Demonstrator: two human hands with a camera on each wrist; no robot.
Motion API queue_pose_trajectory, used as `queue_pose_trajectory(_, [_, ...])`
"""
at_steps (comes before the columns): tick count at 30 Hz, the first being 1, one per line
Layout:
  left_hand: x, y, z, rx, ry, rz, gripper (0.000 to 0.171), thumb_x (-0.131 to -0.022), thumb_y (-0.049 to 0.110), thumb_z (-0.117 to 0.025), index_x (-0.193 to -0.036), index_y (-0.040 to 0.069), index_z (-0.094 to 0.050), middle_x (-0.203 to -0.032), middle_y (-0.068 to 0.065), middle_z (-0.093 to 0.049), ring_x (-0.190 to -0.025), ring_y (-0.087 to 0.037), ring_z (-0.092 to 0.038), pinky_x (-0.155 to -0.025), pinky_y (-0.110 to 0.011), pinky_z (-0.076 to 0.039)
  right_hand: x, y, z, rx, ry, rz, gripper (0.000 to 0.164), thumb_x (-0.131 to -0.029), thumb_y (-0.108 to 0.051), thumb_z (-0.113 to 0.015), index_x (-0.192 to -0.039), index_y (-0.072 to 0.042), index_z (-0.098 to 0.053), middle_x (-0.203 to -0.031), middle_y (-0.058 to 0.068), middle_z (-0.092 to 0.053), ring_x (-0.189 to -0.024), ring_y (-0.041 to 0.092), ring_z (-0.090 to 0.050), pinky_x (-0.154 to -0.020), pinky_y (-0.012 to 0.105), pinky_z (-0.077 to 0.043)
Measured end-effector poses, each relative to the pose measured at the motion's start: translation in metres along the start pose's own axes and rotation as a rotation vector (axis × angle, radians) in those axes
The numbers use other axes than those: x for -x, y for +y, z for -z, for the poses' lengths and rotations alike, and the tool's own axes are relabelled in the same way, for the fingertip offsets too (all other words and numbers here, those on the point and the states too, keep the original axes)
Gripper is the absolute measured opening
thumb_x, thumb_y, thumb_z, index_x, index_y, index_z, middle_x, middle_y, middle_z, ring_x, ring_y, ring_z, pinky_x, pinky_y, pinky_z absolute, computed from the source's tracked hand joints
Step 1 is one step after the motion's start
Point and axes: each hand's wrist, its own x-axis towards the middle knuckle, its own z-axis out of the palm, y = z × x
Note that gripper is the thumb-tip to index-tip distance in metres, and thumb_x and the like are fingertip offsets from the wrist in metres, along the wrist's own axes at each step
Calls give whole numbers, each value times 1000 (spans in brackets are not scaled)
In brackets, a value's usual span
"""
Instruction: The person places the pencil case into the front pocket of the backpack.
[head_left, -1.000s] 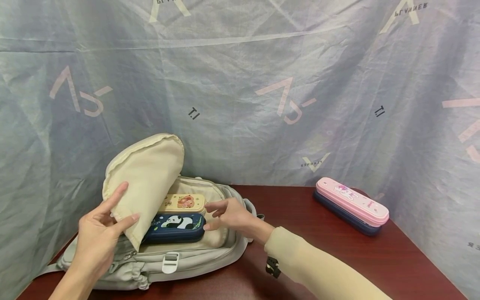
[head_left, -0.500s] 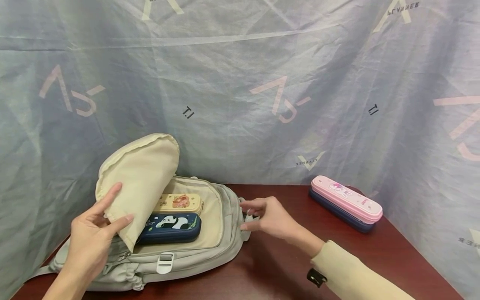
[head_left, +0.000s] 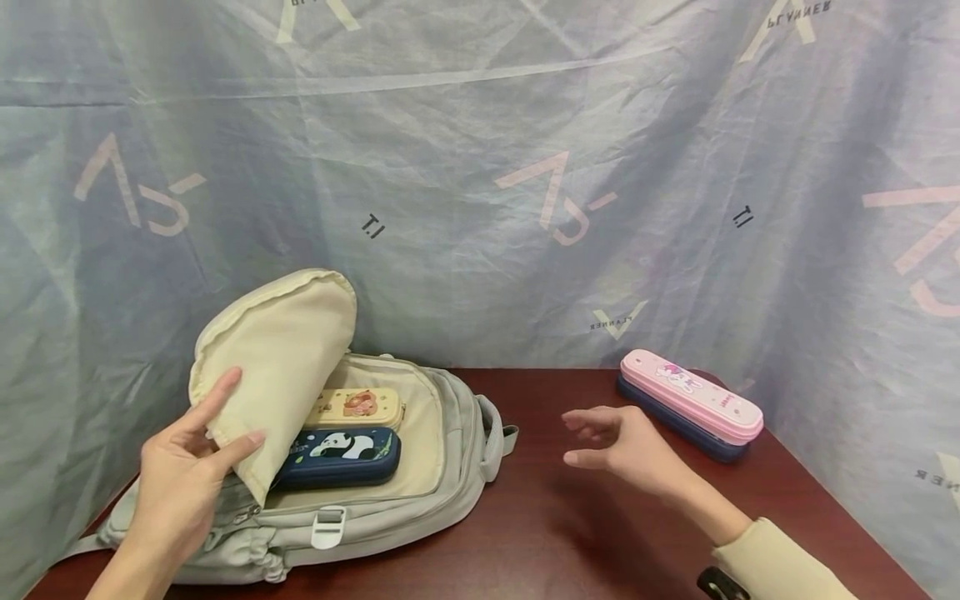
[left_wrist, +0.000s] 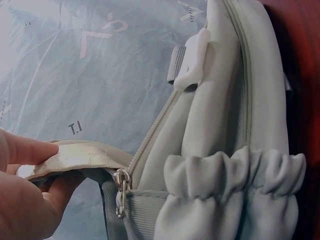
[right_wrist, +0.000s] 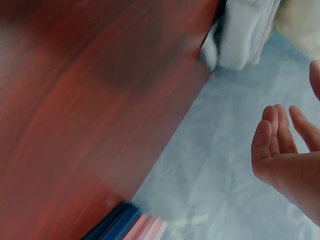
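Observation:
A grey-green backpack (head_left: 467,467) lies on the table with its cream-lined flap (head_left: 288,350) lifted. My left hand (head_left: 183,475) pinches the flap's edge between thumb and fingers; the left wrist view shows this grip beside the zipper pull (left_wrist: 122,182). Inside the bag sit a navy panda pencil case (head_left: 348,457) and, behind it, a yellow pencil case (head_left: 363,406); the flap hides their left ends. My right hand (head_left: 630,446) hovers over the table between bag and stacked cases, fingers loosely bent and holding nothing.
At the right rear, a pink rabbit pencil case (head_left: 693,396) lies on top of a dark navy case (head_left: 675,423). A printed grey cloth (head_left: 450,167) hangs behind and beside the dark red table (head_left: 540,517). A carry loop (head_left: 491,437) sticks out from the backpack's right end.
My right hand has moved away from the pencil cases inside the backpack, rightward over the table. The left hand keeps its pinch on the flap. The head view has shifted slightly.

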Motion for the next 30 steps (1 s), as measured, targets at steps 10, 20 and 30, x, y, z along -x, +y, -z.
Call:
queue_pose_trajectory(10, [0,-1,0,-12,4,7,79,-87,-21,-73,-155,16,-54,-160,13,-47,-155,-2,-4,-93,-6,-42,33,36,40,106,88,-40,50,-85,-20,-91,-129,-4,-74,-110,3,-76,-97,16,-69,-84,34,-59])
queue_pose_trajectory(20, [0,-1,0,-34,17,22,79,-88,-20,-73,-155,18,-54,-160,14,-46,-156,-2,-2,-96,-7,-40,55,62,71,221,163,-43,49,-81,-17,-93,-125,-3,-76,-102,2,-73,-80,11,-65,-67,26,-54])
queue_pose_trajectory(30, [0,-1,1,-38,6,24,80,-88,-19,-73,-156,18,-53,-163,13,-43,-155,-2,-2,-93,-6,-41,63,79,102,312,194,-153,54,-82,-27,-93,-128,-3,-75,-98,7,-71,-80,9,-63,-69,23,-51])
